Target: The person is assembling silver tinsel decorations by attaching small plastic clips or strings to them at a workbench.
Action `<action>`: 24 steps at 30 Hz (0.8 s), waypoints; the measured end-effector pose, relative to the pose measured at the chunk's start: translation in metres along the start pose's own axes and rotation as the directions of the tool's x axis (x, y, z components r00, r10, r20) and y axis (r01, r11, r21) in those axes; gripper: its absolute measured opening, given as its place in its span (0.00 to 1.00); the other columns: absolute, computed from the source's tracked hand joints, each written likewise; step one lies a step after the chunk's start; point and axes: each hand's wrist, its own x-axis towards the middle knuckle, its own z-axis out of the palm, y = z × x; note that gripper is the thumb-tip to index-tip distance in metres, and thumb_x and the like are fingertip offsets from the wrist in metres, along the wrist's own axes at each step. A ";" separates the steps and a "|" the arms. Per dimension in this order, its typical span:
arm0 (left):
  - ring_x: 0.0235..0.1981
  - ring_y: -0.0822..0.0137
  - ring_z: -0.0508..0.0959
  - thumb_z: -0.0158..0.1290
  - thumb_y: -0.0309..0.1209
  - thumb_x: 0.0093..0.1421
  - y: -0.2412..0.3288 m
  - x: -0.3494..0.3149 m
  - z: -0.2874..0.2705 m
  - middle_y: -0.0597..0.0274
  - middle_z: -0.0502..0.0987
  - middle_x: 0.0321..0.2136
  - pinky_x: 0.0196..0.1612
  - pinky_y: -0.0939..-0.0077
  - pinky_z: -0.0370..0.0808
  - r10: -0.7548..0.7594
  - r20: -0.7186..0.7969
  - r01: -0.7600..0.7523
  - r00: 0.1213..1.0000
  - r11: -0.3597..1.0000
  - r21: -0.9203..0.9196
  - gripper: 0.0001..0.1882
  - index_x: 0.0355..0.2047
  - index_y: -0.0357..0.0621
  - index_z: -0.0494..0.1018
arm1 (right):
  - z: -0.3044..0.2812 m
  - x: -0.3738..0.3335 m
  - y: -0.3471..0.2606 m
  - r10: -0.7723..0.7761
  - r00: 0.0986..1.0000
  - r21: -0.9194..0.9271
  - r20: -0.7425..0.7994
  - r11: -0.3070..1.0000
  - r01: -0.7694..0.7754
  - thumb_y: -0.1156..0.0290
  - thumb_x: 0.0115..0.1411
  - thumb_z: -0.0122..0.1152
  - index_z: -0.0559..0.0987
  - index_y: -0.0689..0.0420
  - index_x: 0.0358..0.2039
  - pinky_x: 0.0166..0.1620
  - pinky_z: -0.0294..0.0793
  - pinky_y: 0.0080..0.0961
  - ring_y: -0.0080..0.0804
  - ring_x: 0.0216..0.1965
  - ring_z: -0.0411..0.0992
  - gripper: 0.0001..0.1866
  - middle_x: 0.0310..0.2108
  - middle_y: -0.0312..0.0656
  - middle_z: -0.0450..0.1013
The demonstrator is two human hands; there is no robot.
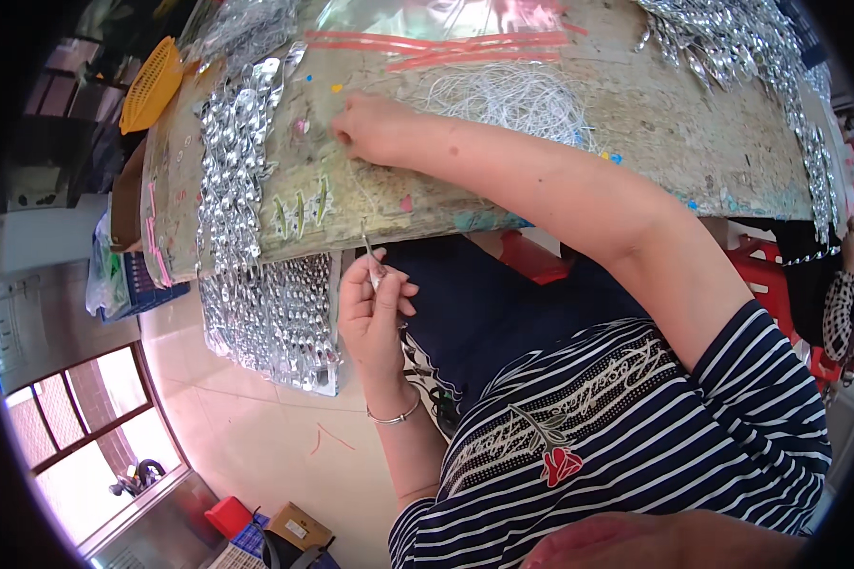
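My left hand (375, 302) is closed just below the table's front edge, pinching a slim silver metal piece (368, 244) that points up toward the tabletop. What kind of piece it is cannot be made out. Over the worn wooden table (626, 123), my right hand (375, 130) reaches across from the right, fingers curled together above the surface. Whatever those fingers hold is hidden. A faint pale thread (363, 185) seems to run between the two hands. Beyond my right forearm lies a loose heap of white cords (512, 102).
Shiny silver strands (237, 142) drape over the left edge, and more (759, 57) hang at the far right. Three small green-and-white pieces (300, 211) lie near the front edge. A yellow basket (152, 85) is at the left; clear plastic bags with red strips (446, 43) lie at the back.
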 end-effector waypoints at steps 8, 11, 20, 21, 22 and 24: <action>0.26 0.76 0.76 0.51 0.23 0.62 -0.004 -0.002 -0.004 0.60 0.76 0.31 0.21 0.90 0.68 -0.030 0.006 0.030 1.000 0.999 -0.021 0.06 0.40 0.38 0.70 | -0.019 -0.001 0.005 -0.063 0.991 0.058 0.118 0.997 0.057 0.67 0.55 0.60 0.76 0.57 0.29 0.40 0.71 0.34 0.37 0.38 0.71 0.07 0.35 0.42 0.70; 0.25 0.76 0.75 0.51 0.23 0.62 -0.005 -0.003 -0.004 0.60 0.75 0.31 0.21 0.90 0.67 -0.013 0.002 0.013 1.000 0.999 -0.051 0.06 0.40 0.38 0.70 | -0.067 -0.032 -0.016 0.109 0.961 0.402 0.253 0.892 -0.207 0.66 0.60 0.54 0.73 0.58 0.31 0.35 0.70 0.27 0.27 0.29 0.69 0.08 0.27 0.38 0.70; 0.26 0.83 0.68 0.56 0.15 0.54 0.008 -0.003 0.030 0.56 0.71 0.51 0.27 0.92 0.68 0.099 0.145 -0.106 0.985 0.994 0.039 0.23 0.51 0.34 0.68 | -0.117 -0.167 -0.024 0.082 0.938 0.526 0.336 0.810 -0.260 0.66 0.65 0.50 0.68 0.57 0.32 0.29 0.66 0.17 0.16 0.24 0.65 0.08 0.21 0.31 0.69; 0.26 0.84 0.67 0.57 0.13 0.52 0.010 -0.004 0.044 0.57 0.69 0.55 0.27 0.92 0.67 0.098 0.201 -0.106 0.975 0.994 0.030 0.27 0.54 0.34 0.67 | -0.117 -0.184 -0.024 0.060 0.938 0.521 0.341 0.818 -0.242 0.66 0.65 0.50 0.68 0.57 0.33 0.29 0.66 0.17 0.16 0.24 0.65 0.08 0.21 0.30 0.68; 0.26 0.86 0.64 0.57 0.14 0.53 0.013 -0.010 0.058 0.63 0.73 0.48 0.27 0.93 0.64 0.070 0.219 -0.073 0.973 0.997 0.007 0.28 0.56 0.36 0.67 | -0.122 -0.195 -0.034 0.148 0.879 0.512 0.453 0.764 -0.393 0.67 0.66 0.50 0.68 0.57 0.33 0.28 0.65 0.17 0.16 0.23 0.64 0.07 0.21 0.31 0.68; 0.25 0.86 0.64 0.58 0.16 0.54 0.007 -0.012 0.063 0.71 0.74 0.37 0.27 0.94 0.62 -0.080 0.386 0.038 0.919 0.992 0.116 0.25 0.54 0.37 0.69 | -0.116 -0.217 -0.028 0.111 0.898 0.561 0.425 0.747 -0.357 0.67 0.65 0.49 0.68 0.57 0.33 0.27 0.67 0.21 0.21 0.23 0.67 0.08 0.21 0.34 0.70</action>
